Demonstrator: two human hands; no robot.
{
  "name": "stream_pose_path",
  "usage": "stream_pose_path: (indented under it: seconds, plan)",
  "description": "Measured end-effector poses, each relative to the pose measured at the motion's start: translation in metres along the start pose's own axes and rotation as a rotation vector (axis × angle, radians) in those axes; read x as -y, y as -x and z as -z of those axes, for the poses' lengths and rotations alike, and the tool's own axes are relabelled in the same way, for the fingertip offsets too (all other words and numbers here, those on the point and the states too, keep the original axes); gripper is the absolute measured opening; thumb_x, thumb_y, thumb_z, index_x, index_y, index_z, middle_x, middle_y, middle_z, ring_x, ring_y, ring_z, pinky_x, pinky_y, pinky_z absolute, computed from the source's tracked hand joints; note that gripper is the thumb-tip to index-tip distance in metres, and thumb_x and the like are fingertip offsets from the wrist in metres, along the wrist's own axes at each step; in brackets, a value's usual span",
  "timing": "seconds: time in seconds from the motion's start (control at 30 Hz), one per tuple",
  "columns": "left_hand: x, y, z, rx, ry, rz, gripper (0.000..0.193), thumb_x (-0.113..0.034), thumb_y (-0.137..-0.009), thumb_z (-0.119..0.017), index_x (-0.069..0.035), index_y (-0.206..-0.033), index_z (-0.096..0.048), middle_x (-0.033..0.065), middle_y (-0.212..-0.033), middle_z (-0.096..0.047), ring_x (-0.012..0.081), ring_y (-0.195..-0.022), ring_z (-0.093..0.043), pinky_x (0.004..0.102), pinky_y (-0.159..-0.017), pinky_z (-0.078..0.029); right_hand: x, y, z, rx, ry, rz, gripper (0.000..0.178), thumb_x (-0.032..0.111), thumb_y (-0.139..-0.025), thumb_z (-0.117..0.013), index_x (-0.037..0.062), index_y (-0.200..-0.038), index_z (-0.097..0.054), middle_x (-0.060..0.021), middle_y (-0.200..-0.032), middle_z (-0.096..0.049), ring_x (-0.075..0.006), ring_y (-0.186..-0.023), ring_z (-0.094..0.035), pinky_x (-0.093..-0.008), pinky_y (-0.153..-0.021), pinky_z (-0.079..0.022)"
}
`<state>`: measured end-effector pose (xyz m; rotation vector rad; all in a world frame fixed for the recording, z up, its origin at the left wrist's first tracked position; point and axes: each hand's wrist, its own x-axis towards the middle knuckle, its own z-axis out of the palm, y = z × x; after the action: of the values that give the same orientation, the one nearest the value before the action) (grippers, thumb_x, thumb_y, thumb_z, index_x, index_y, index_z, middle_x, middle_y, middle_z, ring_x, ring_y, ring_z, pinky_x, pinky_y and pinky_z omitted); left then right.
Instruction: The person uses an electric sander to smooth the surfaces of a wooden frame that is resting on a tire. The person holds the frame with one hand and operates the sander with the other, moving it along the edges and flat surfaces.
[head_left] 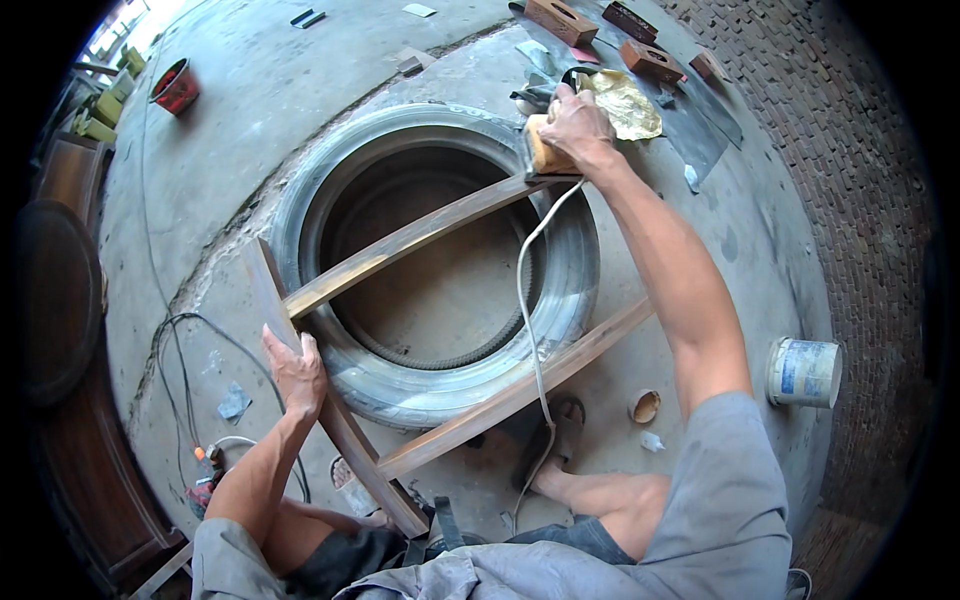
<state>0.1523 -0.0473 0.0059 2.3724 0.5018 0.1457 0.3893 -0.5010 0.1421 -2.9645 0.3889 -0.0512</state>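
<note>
A wooden frame (420, 238) of two long bars joined to a crosspiece lies partly across a grey tire (440, 395) on the floor. On the left, my left hand (296, 375) is closed round the crosspiece near the joint with the far bar. My right hand (580, 125) is stretched out to the far right, gripping a yellow-orange power sander (548, 155). The sander rests at the far bar's right end, over the tire's rim. A white cord (522, 290) runs from there back toward my feet. My right hand hides the sander's top.
Beyond the sander lie crumpled gold sandpaper (625, 105) and several brown wooden boxes (650, 60). A white bucket (805, 373) lies to the right, a red bucket (176, 88) stands far left. Dark cables (185, 350) coil at left beside dark wooden furniture (85, 450).
</note>
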Motion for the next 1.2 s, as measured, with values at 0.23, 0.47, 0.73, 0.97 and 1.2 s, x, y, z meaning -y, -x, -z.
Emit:
stream_pose_path:
  seconds: [0.23,0.47,0.73,0.97,1.2]
  plan:
    - [0.018,-0.002,0.0,-0.042,-0.063,-0.051,0.069,-0.02,-0.097,-0.062,0.009,-0.151,-0.03,0.0366,-0.145,-0.044,0.0509,-0.134,-0.045,0.05,-0.115,-0.036,0.092,0.061,-0.005,-0.004,-0.045,0.184,0.053,0.039,-0.083,-0.075,0.0166,-0.129,-0.06,-0.0183,-0.128,-0.055,-0.0412,-0.124,-0.057,-0.0547,-0.1,-0.053]
    - [0.005,0.0,-0.003,-0.019,-0.011,-0.01,0.07,-0.021,-0.096,-0.063,0.008,-0.151,-0.03,0.0355,-0.146,-0.045,0.0501,-0.135,-0.045,0.0497,-0.116,-0.036,0.034,0.028,0.003,0.016,-0.027,0.034,0.057,0.035,-0.081,-0.076,0.0162,-0.132,-0.058,-0.0187,-0.135,-0.05,-0.0426,-0.126,-0.053,-0.0565,-0.098,-0.055]
    - [0.012,-0.001,-0.004,-0.033,-0.015,-0.021,0.07,-0.021,-0.096,-0.063,0.008,-0.151,-0.03,0.0353,-0.146,-0.044,0.05,-0.135,-0.046,0.0496,-0.115,-0.037,0.117,0.077,-0.021,0.03,-0.05,0.236,0.05,0.036,-0.088,-0.073,0.0149,-0.131,-0.059,-0.02,-0.132,-0.053,-0.0441,-0.122,-0.057,-0.0544,-0.098,-0.055]
    - [0.004,0.0,-0.003,-0.013,-0.022,-0.024,0.071,-0.022,-0.096,-0.063,0.007,-0.152,-0.029,0.0354,-0.146,-0.044,0.0497,-0.135,-0.045,0.0493,-0.115,-0.036,0.08,0.056,0.0,0.055,0.007,0.097,0.054,0.035,-0.083,-0.073,0.0161,-0.132,-0.059,-0.0192,-0.131,-0.056,-0.0429,-0.123,-0.058,-0.0541,-0.099,-0.055]
    - [0.006,-0.001,-0.005,-0.016,-0.025,0.028,0.071,-0.022,-0.096,-0.063,0.008,-0.151,-0.029,0.0351,-0.147,-0.043,0.0497,-0.136,-0.043,0.0497,-0.116,-0.036,0.12,0.088,-0.004,0.072,-0.058,0.167,0.052,0.036,-0.087,-0.073,0.0136,-0.132,-0.058,-0.0198,-0.133,-0.052,-0.0453,-0.125,-0.055,-0.0562,-0.1,-0.054]
